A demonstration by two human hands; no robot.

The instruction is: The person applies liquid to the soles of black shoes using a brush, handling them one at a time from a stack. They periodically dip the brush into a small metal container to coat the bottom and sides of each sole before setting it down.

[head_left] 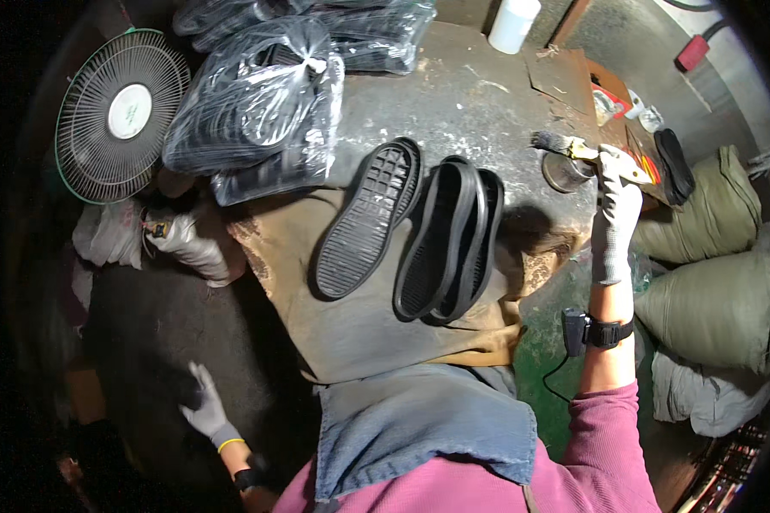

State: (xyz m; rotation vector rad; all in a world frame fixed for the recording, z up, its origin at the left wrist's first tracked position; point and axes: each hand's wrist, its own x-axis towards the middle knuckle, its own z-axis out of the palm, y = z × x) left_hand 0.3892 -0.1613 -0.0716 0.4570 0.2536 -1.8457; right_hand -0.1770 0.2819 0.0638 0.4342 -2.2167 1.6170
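My right hand (618, 192), in a pale knit glove, is closed round the light handle of a paintbrush (582, 149). The brush's dark bristles point left, above a small round metal can (565, 173) at the table's right side. Low on the left, away from the table, my left hand (209, 411) is gloved too, with thumb and fingers apart over dark ground; I make out nothing held in it. Before me lie several black shoe soles: one (359, 227) shows its ribbed, gridded face, and others (441, 235) lean together beside it with raised rims.
Clear plastic bags of black soles (257, 103) are heaped at the back left, beside a fan (128, 111). A white bottle (513, 26) stands at the back. Green sacks (710, 299) crowd the right. Brownish cloth (342, 342) hangs over the table's near edge.
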